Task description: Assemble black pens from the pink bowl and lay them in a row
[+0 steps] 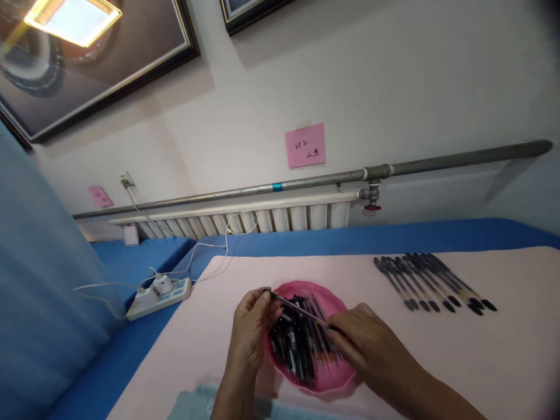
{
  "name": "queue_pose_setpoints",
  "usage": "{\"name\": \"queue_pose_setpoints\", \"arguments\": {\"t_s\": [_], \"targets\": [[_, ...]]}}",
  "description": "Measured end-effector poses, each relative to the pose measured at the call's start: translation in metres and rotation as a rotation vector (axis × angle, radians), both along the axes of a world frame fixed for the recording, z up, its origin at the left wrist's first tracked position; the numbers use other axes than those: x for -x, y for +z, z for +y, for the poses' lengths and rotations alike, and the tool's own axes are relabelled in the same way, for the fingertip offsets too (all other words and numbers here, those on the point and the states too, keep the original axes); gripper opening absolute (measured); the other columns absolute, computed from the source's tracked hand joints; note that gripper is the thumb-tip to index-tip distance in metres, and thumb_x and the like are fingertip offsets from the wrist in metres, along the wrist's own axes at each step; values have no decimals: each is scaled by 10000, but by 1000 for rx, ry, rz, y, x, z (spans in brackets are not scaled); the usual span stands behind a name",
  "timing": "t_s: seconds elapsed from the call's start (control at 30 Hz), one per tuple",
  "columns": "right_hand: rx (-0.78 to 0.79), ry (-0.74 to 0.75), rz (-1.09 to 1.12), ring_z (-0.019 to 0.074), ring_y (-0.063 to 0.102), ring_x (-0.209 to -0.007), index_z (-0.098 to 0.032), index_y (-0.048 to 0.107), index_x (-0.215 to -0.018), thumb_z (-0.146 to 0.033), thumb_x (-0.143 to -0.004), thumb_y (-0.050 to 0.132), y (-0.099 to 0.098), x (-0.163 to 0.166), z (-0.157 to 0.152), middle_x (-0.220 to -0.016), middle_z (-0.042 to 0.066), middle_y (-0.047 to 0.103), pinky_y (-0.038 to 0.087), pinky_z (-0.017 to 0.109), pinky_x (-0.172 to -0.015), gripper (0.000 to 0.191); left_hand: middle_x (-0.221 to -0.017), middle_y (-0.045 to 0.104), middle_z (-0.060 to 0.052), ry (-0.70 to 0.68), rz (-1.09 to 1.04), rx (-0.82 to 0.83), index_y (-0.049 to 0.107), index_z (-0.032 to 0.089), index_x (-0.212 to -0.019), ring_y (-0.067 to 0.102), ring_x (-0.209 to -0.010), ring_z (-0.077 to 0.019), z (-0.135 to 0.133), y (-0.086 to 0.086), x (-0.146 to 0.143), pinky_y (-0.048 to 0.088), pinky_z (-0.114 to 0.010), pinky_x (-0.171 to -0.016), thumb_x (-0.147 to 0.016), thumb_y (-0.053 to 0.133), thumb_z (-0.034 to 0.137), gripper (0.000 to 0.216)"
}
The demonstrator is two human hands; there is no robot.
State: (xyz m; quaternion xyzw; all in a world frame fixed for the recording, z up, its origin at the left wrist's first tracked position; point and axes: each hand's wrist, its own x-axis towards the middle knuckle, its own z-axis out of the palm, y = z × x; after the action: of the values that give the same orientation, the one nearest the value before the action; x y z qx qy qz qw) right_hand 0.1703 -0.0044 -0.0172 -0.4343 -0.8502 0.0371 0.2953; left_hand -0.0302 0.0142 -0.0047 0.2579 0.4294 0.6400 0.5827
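Note:
Above a scalloped pink bowl (321, 386), both my hands grip a slim pen-like stick (300, 308) with dark ends, which slants down from left to right. My left hand (250, 326) pinches its upper left end between thumb and fingertips. Round its lower right end the fingers of my right hand (365, 341) are closed, partly hiding that end. Several black tubes or caps (292, 353) lie in the left part of the bowl. Beside them, also in the bowl, are several thin pinkish sticks (321, 341); their exact kind cannot be made out.
A row of similar dark-ended sticks (422, 283) lies at the right on the pink table cover (459, 361). At left, a white power strip (160, 297) has plugs and trailing cables. Light-blue cloth (192, 405) lies at the front. A radiator (280, 219) and pipe run behind.

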Motion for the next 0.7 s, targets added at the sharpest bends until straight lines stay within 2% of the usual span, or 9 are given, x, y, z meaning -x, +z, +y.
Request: {"name": "queue_pose_setpoints", "arguments": {"t_s": [0.2, 0.53, 0.7], "targets": [[81, 93, 29, 162, 522, -614, -199, 517, -694, -185, -896, 422, 2, 9, -8, -679, 5, 610, 387, 354, -677, 224, -609, 635, 1, -15, 72, 3, 615, 119, -729, 605, -550, -85, 0, 2, 4, 510, -187, -548, -561, 801, 301, 310], [281, 5, 191, 173, 545, -639, -215, 533, -699, -213, -891, 437, -4, 17, -18, -664, 5, 593, 425, 306, -591, 215, -657, 655, -14, -116, 130, -47, 604, 126, -697, 592, -564, -82, -6, 0, -14, 496, -196, -590, -660, 730, 309, 225], [324, 11, 225, 170, 565, -651, -212, 534, -690, -221, -875, 454, -5, 21, -21, -670, 6, 611, 428, 284, -575, 202, -747, 680, -41, -193, 179, -93, 621, 135, -767, 635, -677, -129, -13, 5, -19, 499, -239, -667, -702, 688, 314, 202]]}}
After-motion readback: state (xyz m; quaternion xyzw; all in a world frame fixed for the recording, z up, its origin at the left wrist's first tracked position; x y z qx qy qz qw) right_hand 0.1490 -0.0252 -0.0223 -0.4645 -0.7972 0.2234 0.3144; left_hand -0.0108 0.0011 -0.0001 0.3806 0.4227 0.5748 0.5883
